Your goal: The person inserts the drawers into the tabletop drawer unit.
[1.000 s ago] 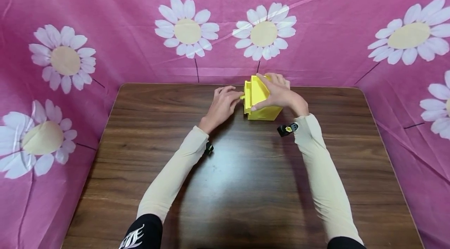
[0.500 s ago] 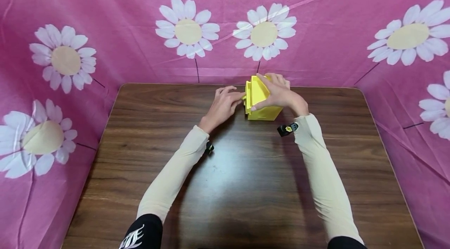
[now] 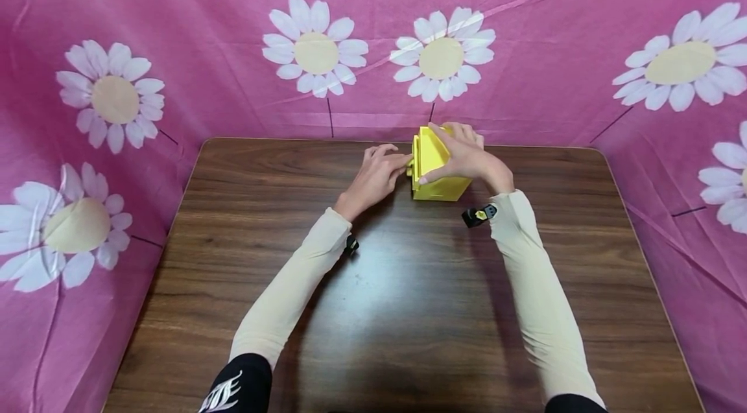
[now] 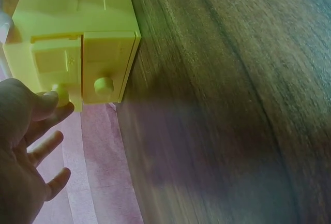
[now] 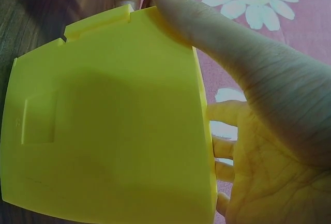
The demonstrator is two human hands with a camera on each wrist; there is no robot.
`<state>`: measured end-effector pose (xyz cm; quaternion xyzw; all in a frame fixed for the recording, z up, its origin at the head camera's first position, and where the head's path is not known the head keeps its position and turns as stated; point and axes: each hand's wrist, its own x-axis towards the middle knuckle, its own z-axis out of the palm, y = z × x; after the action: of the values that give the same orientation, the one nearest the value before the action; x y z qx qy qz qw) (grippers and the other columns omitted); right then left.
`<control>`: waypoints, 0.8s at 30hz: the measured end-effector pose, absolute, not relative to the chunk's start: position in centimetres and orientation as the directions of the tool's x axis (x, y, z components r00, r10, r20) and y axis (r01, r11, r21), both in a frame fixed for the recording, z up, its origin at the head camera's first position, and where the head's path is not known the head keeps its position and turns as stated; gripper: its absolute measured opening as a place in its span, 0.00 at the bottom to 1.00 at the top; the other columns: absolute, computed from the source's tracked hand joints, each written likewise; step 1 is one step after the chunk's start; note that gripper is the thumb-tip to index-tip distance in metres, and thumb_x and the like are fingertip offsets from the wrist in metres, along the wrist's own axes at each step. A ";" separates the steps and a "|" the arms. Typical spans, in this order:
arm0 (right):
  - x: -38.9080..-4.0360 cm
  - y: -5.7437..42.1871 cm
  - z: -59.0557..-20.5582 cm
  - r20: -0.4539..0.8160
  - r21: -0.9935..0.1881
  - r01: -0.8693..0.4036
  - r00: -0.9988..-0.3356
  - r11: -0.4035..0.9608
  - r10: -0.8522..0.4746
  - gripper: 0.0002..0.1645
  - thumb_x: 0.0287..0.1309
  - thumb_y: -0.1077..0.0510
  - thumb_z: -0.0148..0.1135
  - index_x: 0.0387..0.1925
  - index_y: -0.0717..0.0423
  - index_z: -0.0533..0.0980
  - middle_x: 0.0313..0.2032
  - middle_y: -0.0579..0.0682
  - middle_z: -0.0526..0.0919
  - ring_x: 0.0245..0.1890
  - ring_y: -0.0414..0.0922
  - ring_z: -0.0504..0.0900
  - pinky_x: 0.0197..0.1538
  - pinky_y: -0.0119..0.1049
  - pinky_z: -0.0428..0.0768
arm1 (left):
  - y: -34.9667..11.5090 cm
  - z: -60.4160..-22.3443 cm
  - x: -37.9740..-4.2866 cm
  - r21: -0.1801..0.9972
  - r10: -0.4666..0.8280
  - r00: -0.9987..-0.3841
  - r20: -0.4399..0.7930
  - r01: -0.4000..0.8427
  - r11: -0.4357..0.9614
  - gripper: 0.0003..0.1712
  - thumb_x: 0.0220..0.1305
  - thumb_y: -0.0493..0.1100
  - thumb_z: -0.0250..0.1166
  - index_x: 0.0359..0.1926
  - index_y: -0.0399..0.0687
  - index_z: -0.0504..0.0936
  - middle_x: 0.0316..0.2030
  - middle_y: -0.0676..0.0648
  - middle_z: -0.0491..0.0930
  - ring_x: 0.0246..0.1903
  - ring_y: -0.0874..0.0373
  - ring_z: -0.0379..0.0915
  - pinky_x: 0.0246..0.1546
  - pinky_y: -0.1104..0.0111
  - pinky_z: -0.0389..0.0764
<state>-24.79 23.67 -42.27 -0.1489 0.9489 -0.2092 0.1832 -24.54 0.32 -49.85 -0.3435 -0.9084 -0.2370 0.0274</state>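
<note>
A small yellow two-drawer box (image 3: 439,188) stands near the table's back edge, its drawer fronts facing left. In the left wrist view the upper drawer (image 4: 54,58) juts slightly past the lower drawer (image 4: 111,50). Thumb and index finger of my left hand (image 3: 373,174) pinch the upper drawer's knob (image 4: 62,98), while the other fingers spread loosely. The lower drawer's knob (image 4: 104,86) is untouched. My right hand (image 3: 467,159) grips the box across its top, thumb near the drawer end and fingers along the far side. The drawer's inside is hidden.
The brown wooden table (image 3: 385,309) spreads in front of the box. A pink cloth with white daisies (image 3: 373,24) hangs close behind it and along both sides. Black wrist cameras (image 3: 480,215) sit under both sleeves.
The upper drawer has slid right into the box, from standing out to nearly flush, with my left hand following at its knob. My right hand and the box have stayed in place.
</note>
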 end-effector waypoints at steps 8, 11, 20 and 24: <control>-24.8 23.7 -42.2 -0.291 -0.453 -0.200 -0.888 0.869 -0.356 0.77 0.45 0.32 0.81 0.85 0.50 0.45 0.79 0.65 0.47 0.76 0.65 0.46 0.71 0.68 0.51 | 1.1 -49.8 -24.5 0.412 0.624 -0.746 0.231 0.656 0.632 0.24 0.73 0.35 0.64 0.67 0.47 0.81 0.62 0.48 0.84 0.69 0.45 0.69 0.71 0.47 0.60; -24.8 23.7 -42.3 -0.291 -0.450 -0.199 -0.889 0.870 -0.354 0.77 0.45 0.32 0.81 0.85 0.50 0.45 0.79 0.65 0.47 0.76 0.65 0.47 0.71 0.68 0.51 | 1.3 -49.7 -24.5 0.404 0.621 -0.750 0.229 0.653 0.640 0.24 0.73 0.36 0.64 0.68 0.47 0.81 0.62 0.48 0.84 0.69 0.46 0.69 0.71 0.48 0.60; -24.8 23.6 -42.1 -0.291 -0.445 -0.203 -0.888 0.872 -0.355 0.77 0.45 0.32 0.81 0.85 0.51 0.45 0.79 0.65 0.48 0.76 0.65 0.48 0.70 0.67 0.52 | 1.3 -49.3 -24.1 0.367 0.623 -0.750 0.221 0.656 0.659 0.24 0.74 0.39 0.64 0.69 0.48 0.79 0.63 0.48 0.83 0.70 0.46 0.69 0.71 0.48 0.60; -24.8 23.6 -42.1 -0.291 -0.442 -0.201 -0.890 0.874 -0.351 0.77 0.45 0.31 0.81 0.84 0.51 0.46 0.79 0.65 0.49 0.75 0.65 0.49 0.69 0.66 0.54 | 1.3 -49.4 -24.0 0.363 0.629 -0.747 0.216 0.660 0.658 0.25 0.74 0.39 0.64 0.70 0.48 0.78 0.63 0.47 0.83 0.70 0.45 0.69 0.72 0.47 0.61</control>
<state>-24.81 23.61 -42.15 -0.1452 0.9503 -0.2044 0.1845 -24.04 1.30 -49.40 -0.3541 -0.9098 -0.2133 0.0358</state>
